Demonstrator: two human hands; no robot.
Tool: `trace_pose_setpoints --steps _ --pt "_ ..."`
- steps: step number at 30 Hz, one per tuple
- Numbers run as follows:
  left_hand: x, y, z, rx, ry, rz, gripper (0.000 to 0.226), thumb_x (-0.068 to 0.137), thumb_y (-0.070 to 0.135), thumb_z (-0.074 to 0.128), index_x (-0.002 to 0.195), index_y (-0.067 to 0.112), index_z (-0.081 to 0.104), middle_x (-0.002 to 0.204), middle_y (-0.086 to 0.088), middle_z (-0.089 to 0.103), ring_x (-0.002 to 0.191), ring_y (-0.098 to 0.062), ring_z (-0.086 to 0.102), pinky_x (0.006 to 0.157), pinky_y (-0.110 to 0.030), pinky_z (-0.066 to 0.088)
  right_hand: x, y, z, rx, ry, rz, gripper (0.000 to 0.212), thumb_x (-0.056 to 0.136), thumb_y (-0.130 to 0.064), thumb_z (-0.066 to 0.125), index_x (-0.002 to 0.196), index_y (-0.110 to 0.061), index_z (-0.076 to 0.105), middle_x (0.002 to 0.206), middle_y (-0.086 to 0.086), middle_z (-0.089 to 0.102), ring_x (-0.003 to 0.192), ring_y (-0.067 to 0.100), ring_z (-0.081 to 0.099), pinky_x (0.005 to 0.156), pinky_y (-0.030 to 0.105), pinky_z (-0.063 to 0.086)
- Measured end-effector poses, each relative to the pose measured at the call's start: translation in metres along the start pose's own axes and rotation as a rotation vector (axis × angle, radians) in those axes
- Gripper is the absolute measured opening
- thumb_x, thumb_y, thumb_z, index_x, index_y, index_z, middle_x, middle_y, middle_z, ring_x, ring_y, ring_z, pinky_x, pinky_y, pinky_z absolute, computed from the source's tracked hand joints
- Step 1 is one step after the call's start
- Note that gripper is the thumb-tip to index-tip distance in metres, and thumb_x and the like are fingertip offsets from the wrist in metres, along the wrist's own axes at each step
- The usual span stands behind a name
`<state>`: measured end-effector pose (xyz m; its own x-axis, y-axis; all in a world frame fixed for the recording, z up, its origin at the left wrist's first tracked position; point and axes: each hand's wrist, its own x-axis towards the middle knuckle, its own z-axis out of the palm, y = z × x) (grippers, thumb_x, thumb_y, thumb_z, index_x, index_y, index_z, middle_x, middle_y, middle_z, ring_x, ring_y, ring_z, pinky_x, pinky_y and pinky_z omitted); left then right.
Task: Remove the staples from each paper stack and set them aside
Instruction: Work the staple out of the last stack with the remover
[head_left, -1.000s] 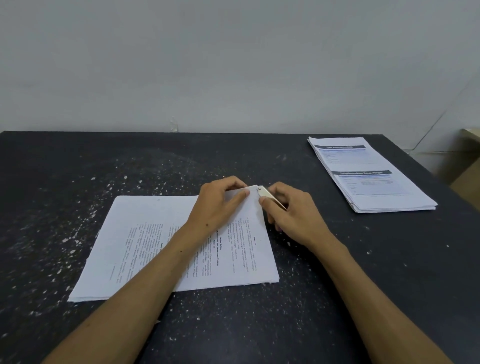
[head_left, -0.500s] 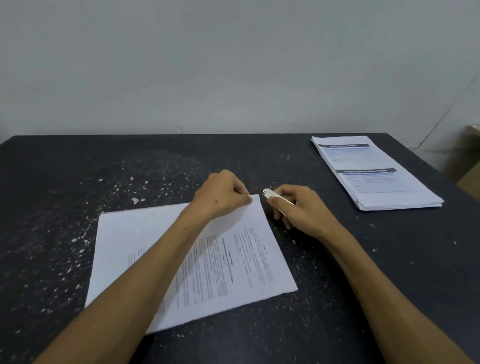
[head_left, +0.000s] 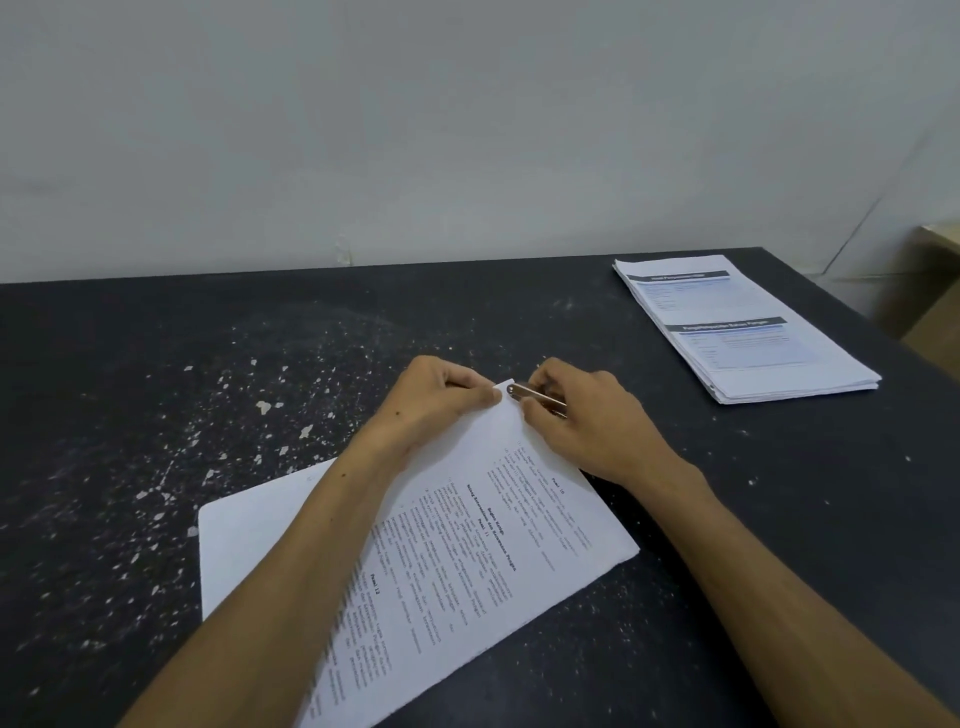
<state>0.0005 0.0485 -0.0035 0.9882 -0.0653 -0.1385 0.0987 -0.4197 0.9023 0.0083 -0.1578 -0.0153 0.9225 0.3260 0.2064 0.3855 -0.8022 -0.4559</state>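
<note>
White stapled stack (head_left: 467, 545) lies mid-bench, its twelve-o'clock corner pinched by the left hand (head_left: 441, 400) while the right hand (head_left: 587, 421) grips a metal remover (head_left: 535, 397) there; next, likely prying the staple free.

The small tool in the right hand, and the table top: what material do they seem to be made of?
The tool looks like metal, pale and shiny, since it catches a bright glint near the paper corner; the right hand hides much of it. The table top looks like a hard, matte dark surface, perhaps painted wood or laminate, with pale chips and specks where the finish seems worn.
</note>
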Motion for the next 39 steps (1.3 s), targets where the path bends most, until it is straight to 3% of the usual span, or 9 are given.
trace_pose_setpoints --steps 4,8,10,13,16,19,23,28,39 --pt "0.001 -0.003 0.001 -0.013 0.008 0.048 0.008 0.093 0.026 0.076 0.092 0.025 0.083 0.089 0.003 0.08 0.086 -0.02 0.076 0.083 -0.037 0.062 -0.002 -0.003 0.003 -0.041 0.035 -0.008 0.019 0.101 -0.046 0.058 0.109 -0.028 0.058 0.086 -0.012 0.068 0.069 0.009 0.063 0.058 0.027 0.045" --pt "-0.002 -0.008 0.002 -0.016 0.02 0.208 0.005 0.09 0.021 0.079 0.092 0.024 0.083 0.087 0.005 0.08 0.083 -0.014 0.076 0.08 -0.033 0.061 -0.002 -0.008 -0.003 0.402 0.181 0.192 0.026 0.1 -0.05 0.06 0.095 -0.024 0.061 0.071 -0.004 0.068 0.058 0.008 0.06 0.06 0.032 0.051" --pt "-0.003 -0.007 0.002 0.02 0.011 0.273 0.007 0.089 0.017 0.08 0.09 0.023 0.083 0.087 0.006 0.079 0.084 -0.012 0.076 0.081 -0.031 0.062 -0.002 -0.009 -0.009 0.476 0.131 0.225 0.032 0.096 -0.052 0.066 0.087 -0.021 0.066 0.064 -0.002 0.067 0.053 0.008 0.059 0.058 0.027 0.051" --pt "-0.004 -0.006 0.003 0.035 0.004 0.324 0.008 0.087 0.012 0.08 0.087 0.02 0.083 0.085 0.004 0.079 0.083 -0.013 0.076 0.081 -0.032 0.062 -0.006 -0.012 -0.014 0.57 0.028 0.228 0.047 0.094 -0.052 0.069 0.072 -0.011 0.068 0.06 0.009 0.066 0.048 0.015 0.055 0.058 0.031 0.048" --pt "-0.004 -0.009 0.004 -0.011 0.008 0.341 0.005 0.084 0.007 0.082 0.085 0.012 0.081 0.084 -0.002 0.079 0.084 -0.022 0.077 0.083 -0.042 0.063 -0.007 -0.012 -0.015 0.519 -0.06 0.226 0.042 0.089 -0.051 0.075 0.071 -0.013 0.071 0.064 0.014 0.068 0.049 0.015 0.055 0.056 0.03 0.047" --pt "-0.003 -0.011 0.003 -0.073 0.005 0.334 0.005 0.083 0.005 0.083 0.085 0.005 0.078 0.086 -0.007 0.079 0.087 -0.027 0.077 0.087 -0.049 0.062 -0.007 -0.01 -0.02 0.546 -0.148 0.201 0.032 0.089 -0.047 0.077 0.078 -0.017 0.075 0.067 0.008 0.071 0.051 0.014 0.056 0.057 0.025 0.047" --pt "-0.006 -0.009 -0.003 -0.127 -0.07 0.294 0.008 0.084 0.007 0.083 0.091 0.003 0.079 0.093 -0.01 0.08 0.093 -0.028 0.077 0.09 -0.043 0.061 -0.007 -0.009 -0.021 0.537 -0.207 0.19 0.015 0.089 -0.037 0.08 0.085 -0.022 0.078 0.07 0.0 0.074 0.049 0.01 0.055 0.051 0.017 0.043" --pt "-0.003 -0.008 -0.015 -0.099 -0.209 0.206 0.013 0.086 0.0 0.077 0.099 0.005 0.078 0.105 -0.005 0.08 0.103 -0.021 0.076 0.095 -0.03 0.059 -0.006 -0.007 -0.015 0.5 -0.152 0.206 0.015 0.085 -0.037 0.084 0.092 -0.025 0.079 0.077 -0.001 0.076 0.054 0.01 0.064 0.054 0.022 0.049" --pt "-0.001 -0.009 -0.015 -0.102 -0.183 0.18 0.013 0.085 0.003 0.08 0.097 0.005 0.078 0.103 -0.006 0.08 0.102 -0.021 0.076 0.099 -0.035 0.058 -0.006 -0.006 -0.013 0.495 -0.131 0.19 0.016 0.083 -0.037 0.085 0.087 -0.024 0.079 0.078 0.001 0.076 0.055 0.013 0.064 0.057 0.028 0.052"
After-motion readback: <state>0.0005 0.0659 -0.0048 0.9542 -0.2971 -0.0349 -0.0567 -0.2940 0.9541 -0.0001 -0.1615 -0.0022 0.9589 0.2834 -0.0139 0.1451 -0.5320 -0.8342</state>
